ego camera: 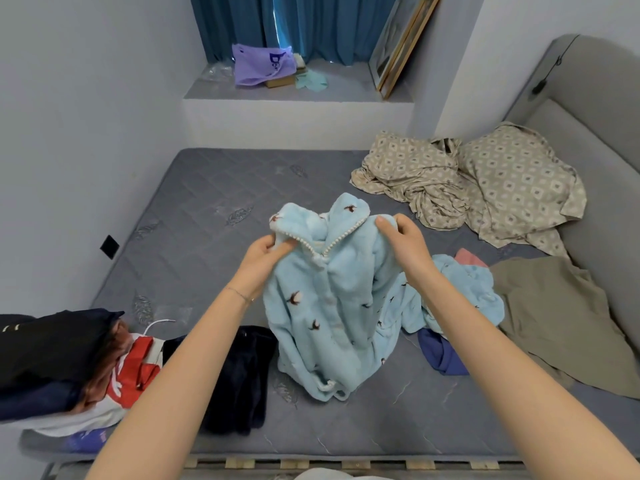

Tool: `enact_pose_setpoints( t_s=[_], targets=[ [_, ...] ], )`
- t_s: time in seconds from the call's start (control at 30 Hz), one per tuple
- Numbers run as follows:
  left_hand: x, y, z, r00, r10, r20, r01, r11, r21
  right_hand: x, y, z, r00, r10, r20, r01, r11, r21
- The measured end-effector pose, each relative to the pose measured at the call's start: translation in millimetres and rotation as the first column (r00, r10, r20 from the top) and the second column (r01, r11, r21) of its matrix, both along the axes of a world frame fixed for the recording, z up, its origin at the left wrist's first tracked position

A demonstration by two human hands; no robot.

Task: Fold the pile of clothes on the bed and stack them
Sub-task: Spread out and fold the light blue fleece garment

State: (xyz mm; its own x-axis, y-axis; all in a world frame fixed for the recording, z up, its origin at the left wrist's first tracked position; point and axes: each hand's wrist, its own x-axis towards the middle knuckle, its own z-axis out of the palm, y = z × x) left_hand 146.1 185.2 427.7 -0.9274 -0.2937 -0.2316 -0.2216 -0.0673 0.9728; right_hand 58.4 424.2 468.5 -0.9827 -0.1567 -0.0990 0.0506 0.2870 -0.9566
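At the far left, near the front edge of the mattress (207,209), we see a stack of folded clothes (59,362) in black, brown, red and white. Just beside it on the right lies a dark navy garment (242,375), crumpled and partly under our left forearm.

Our left hand (265,258) pinches the left side of the collar of a light blue fleece top (325,306). The top is fluffy, with small brown bird-like figures, a white beaded trim along the collar and buttons down the front. It hangs from both hands above the middle of the bed, and its lower hem rests in folds on the mattress. Our right hand (405,244) grips the right shoulder of the top, with the fingers curled over the cloth.

To the right, a second light blue fleece piece (460,292) lies bunched, touching a blue cloth (440,355) and a pink one (469,258). Next comes a spread olive garment (561,323), which reaches the grey headboard (588,116). Patterned beige bedding (485,181) fills the far right corner.

The bare mattress is open behind the top and to its left, up to the wall. Wooden slats (346,464) show under the front edge.
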Motion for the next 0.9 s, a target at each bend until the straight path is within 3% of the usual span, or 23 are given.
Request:
enact_pose_setpoints(
  t_s=[0.2, 0.4, 0.6, 0.73, 0.9],
  targets=[
    [-5, -19, 40, 0.968, 0.053, -0.246, -0.108, 0.971, -0.215, -2, 13, 1, 0.987, 0.14, -0.078, -0.129, 0.983, 0.133],
    [-6, -17, 54, 0.978, -0.041, -0.203, -0.014, 0.965, -0.261, -3, 19, 4, 0.959, 0.284, 0.011, -0.275, 0.914, 0.299],
    [6, -6, 64, 0.988, -0.122, -0.098, 0.083, 0.939, -0.333, 8, 21, 27, 0.949, 0.252, -0.188, -0.245, 0.968, 0.062],
    [10, 0, 74, 0.986, -0.144, -0.082, 0.108, 0.935, -0.339, 13, 21, 43, 0.954, 0.24, -0.18, -0.258, 0.963, -0.08],
    [16, -4, 82, 0.942, -0.33, 0.059, 0.333, 0.897, -0.29, 11, 27, 62, 0.957, 0.166, -0.238, -0.193, 0.976, -0.096]
  ],
)
